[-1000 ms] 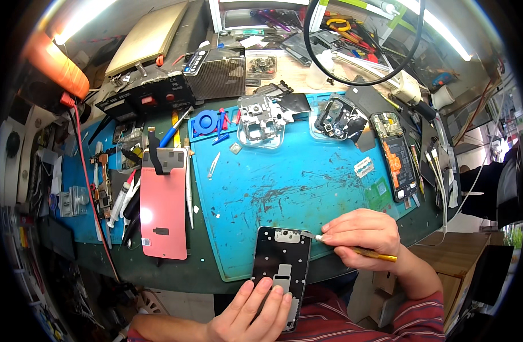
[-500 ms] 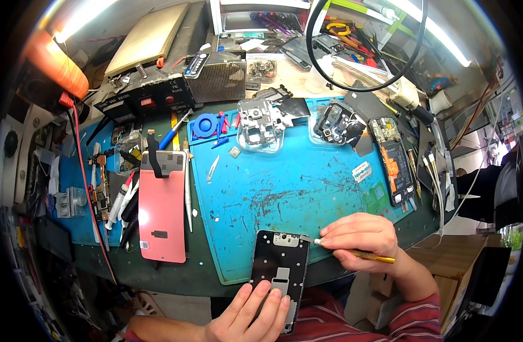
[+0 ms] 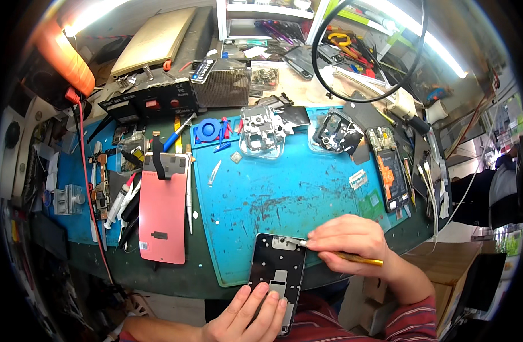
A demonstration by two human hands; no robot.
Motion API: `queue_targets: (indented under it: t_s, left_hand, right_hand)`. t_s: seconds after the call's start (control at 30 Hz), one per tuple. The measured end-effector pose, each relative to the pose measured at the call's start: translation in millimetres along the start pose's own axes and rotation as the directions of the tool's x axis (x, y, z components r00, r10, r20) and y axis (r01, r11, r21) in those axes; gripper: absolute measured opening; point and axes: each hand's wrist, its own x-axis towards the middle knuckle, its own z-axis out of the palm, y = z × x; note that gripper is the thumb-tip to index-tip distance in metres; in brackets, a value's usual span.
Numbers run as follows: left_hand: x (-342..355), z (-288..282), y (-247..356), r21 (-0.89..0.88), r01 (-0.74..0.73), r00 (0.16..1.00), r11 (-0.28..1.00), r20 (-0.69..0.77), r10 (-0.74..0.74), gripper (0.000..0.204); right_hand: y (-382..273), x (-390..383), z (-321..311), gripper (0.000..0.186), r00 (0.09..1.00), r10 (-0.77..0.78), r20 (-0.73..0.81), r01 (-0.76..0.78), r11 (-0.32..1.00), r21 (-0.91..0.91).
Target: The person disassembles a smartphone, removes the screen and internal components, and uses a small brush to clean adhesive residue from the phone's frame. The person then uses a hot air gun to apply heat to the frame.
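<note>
A black phone mid-frame [image 3: 273, 262] with silvery patches and small pale dots juts over the front edge of the blue work mat [image 3: 284, 196]. My left hand [image 3: 251, 314] grips its lower part, fingers laid along the face; the thumb is hidden. In my right hand [image 3: 352, 239] is a slim hobby knife [image 3: 361, 260] with a gold-coloured handle, pinched near its pale collar. The thin blade reaches the silvery cutout at the frame's top edge; exact contact is too small to tell.
Left of the mat lies a pink-backed phone screen [image 3: 162, 222] with a black flex cable. An opened phone [image 3: 389, 171] lies at the right. Clear trays of parts [image 3: 261, 139] line the back. A black cable loop [image 3: 314, 62] hangs overhead.
My right hand has shifted slightly left, carrying the knife's blade from the frame's upper right corner inward along its top edge. My left hand keeps its grip.
</note>
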Motion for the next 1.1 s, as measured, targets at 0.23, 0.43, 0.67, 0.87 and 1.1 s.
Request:
queue_targets:
  t_s: [0.23,0.43,0.67,0.87,1.1]
  left_hand:
    - [-2,0,0,0.012,-0.012,1.000,1.000,-0.005,0.012,0.025]
    - [-3,0,-1,0.000,-0.009,1.000,1.000,0.002,0.009,0.025]
    - [-4,0,-1,-0.001,-0.009,1.000,1.000,0.010,0.009,0.026]
    - [-3,0,-1,0.006,-0.008,1.000,1.000,0.005,0.008,0.026]
    - [-3,-1,-1,0.007,-0.007,1.000,1.000,0.005,0.007,0.025]
  right_hand:
    - [2,-2,-1,0.026,1.000,0.026,0.015,-0.026,0.999,0.041]
    - [0,3,0,0.025,0.999,0.045,0.009,-0.046,0.997,0.063]
    - [-1,7,0,0.023,0.999,0.036,0.008,-0.036,0.999,0.040]
    - [-1,6,-2,0.024,0.999,0.033,0.023,-0.034,0.999,0.023]
    - [-3,1,-3,0.025,1.000,0.012,0.021,-0.012,0.999,-0.034]
